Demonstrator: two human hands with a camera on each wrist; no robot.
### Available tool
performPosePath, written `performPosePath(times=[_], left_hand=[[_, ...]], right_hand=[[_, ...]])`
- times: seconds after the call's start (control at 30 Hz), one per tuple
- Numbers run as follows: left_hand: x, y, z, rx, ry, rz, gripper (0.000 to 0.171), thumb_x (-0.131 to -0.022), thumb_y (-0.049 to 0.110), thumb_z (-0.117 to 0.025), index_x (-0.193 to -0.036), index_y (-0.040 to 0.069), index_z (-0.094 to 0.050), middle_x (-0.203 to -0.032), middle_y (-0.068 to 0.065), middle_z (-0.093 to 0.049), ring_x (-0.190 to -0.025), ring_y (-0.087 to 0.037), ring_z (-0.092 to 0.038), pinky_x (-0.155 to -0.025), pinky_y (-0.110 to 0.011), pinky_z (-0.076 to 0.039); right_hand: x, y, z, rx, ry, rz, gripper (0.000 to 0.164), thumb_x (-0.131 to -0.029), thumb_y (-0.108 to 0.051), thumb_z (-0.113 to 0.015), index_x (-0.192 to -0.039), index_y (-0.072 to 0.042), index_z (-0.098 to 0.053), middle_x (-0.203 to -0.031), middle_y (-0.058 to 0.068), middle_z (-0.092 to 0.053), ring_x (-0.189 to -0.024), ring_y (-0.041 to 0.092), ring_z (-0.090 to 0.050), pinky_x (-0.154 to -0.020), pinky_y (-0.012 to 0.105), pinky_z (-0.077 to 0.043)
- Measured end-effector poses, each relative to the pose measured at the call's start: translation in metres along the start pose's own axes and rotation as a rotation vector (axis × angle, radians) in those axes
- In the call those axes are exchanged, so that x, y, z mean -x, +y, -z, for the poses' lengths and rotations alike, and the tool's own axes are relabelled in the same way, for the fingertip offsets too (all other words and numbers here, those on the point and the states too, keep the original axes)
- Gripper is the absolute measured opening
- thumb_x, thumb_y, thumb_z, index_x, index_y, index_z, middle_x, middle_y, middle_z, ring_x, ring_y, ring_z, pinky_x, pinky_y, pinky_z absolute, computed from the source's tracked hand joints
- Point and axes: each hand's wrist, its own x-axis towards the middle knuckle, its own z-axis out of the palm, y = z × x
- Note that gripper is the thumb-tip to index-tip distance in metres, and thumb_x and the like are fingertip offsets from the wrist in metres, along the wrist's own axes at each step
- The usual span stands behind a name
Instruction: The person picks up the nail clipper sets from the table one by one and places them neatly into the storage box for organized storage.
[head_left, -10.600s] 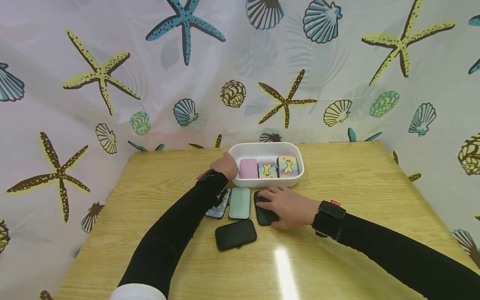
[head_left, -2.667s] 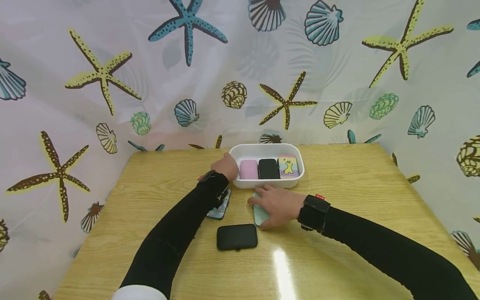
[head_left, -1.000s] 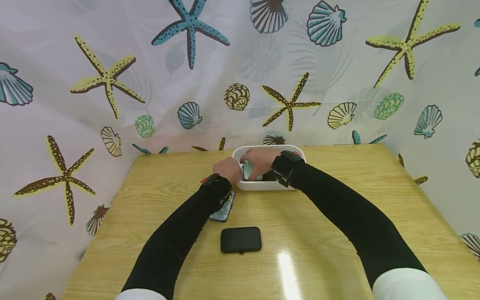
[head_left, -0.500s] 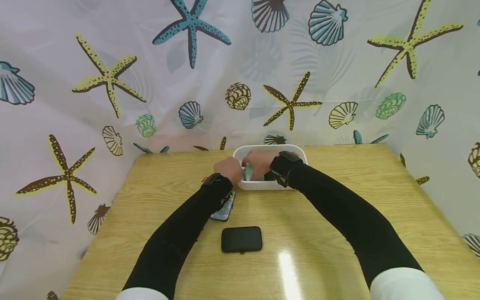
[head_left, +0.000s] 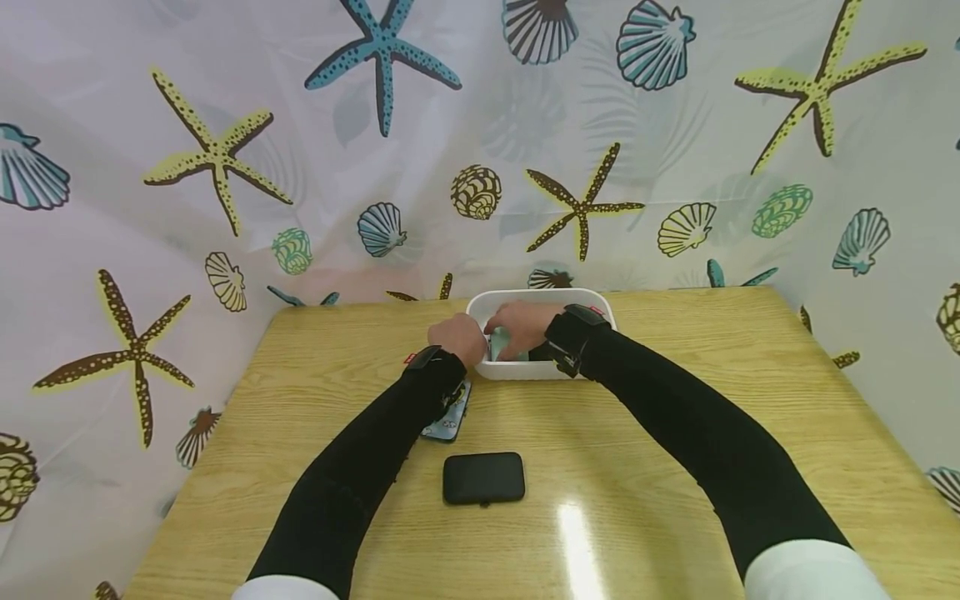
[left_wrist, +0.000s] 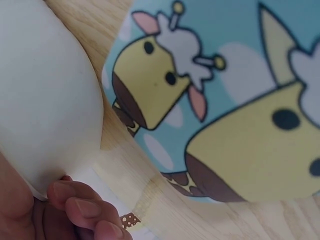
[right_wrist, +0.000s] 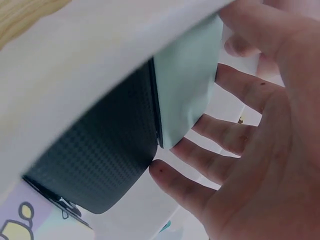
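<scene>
In the head view, my left hand (head_left: pixel 457 340) grips the left rim of a white plastic bin (head_left: pixel 543 372). The left wrist view shows its fingers (left_wrist: pixel 87 209) curled at the bin wall. My right hand (head_left: pixel 522 323) reaches inside and holds a mint-green flat case (right_wrist: pixel 187 82) by its edges at the bin's left end. In the right wrist view a textured black case (right_wrist: pixel 102 150) sits right beside it, with one fingertip at its corner. Past that, a pastel giraffe-print case (right_wrist: pixel 20 215) is partly visible. The right hand and wrist cover much of the bin's contents in the head view.
A blue giraffe-print case (head_left: pixel 447 423) lies on the wooden table (head_left: pixel 675 400) under the left wrist. Nearer stands another flat black case (head_left: pixel 483 478), lying lengthwise. A patterned curtain (head_left: pixel 420 167) hangs behind and at both sides.
The black case, then the mint-green case, went from the table into the bin under my right hand. Over the last second the mint-green case has tipped flatter. My left hand keeps its hold.
</scene>
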Motion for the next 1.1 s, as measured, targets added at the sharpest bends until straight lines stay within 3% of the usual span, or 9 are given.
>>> performPosePath(times=[0.33,0.67,0.9,1.0,1.1], left_hand=[[-0.001,-0.001,-0.004,0.017,0.002,-0.011,0.028,-0.102,0.028,-0.052,-0.095,0.009,-0.072,-0.092,-0.005,-0.070,-0.081,-0.021,-0.067,-0.081,-0.042,-0.055],[-0.001,0.000,-0.001,0.031,-0.007,0.004,0.029,-0.103,0.028,-0.050,-0.103,0.007,-0.071,-0.096,-0.007,-0.070,-0.083,-0.023,-0.068,-0.082,-0.042,-0.054],[-0.003,-0.002,-0.003,0.014,0.003,-0.011,0.031,-0.105,0.031,-0.048,-0.102,0.009,-0.070,-0.093,-0.007,-0.068,-0.078,-0.023,-0.066,-0.081,-0.043,-0.053],[-0.004,-0.002,-0.004,0.009,0.010,-0.018,0.031,-0.105,0.032,-0.048,-0.098,0.009,-0.069,-0.088,-0.006,-0.066,-0.072,-0.022,-0.064,-0.075,-0.040,-0.052],[-0.004,-0.003,-0.005,0.014,0.008,-0.030,0.033,-0.106,0.030,-0.047,-0.089,0.010,-0.067,-0.080,-0.005,-0.061,-0.066,-0.020,-0.059,-0.066,-0.037,-0.047]], right_hand=[[0.005,-0.009,0.000,0.001,-0.047,-0.060,0.055,-0.096,-0.039,-0.066,-0.143,-0.014,-0.056,-0.143,0.013,-0.056,-0.134,0.031,-0.049,-0.111,0.044,-0.039],[0.009,-0.004,-0.008,-0.006,0.018,-0.049,0.054,-0.098,-0.036,-0.062,-0.147,-0.015,-0.053,-0.150,0.016,-0.049,-0.140,0.033,-0.045,-0.115,0.044,-0.036],[0.027,-0.010,-0.013,0.020,0.167,0.000,0.047,-0.098,-0.031,-0.064,-0.140,-0.012,-0.059,-0.151,0.019,-0.046,-0.137,0.038,-0.047,-0.110,0.048,-0.041],[0.038,-0.016,-0.014,0.040,0.298,0.061,0.034,-0.098,-0.023,-0.064,-0.128,-0.009,-0.067,-0.139,0.015,-0.058,-0.128,0.033,-0.055,-0.105,0.045,-0.046],[0.049,-0.025,-0.018,0.059,0.440,0.141,0.019,-0.097,-0.017,-0.063,-0.112,-0.011,-0.073,-0.116,0.006,-0.068,-0.110,0.024,-0.062,-0.096,0.039,-0.049]])
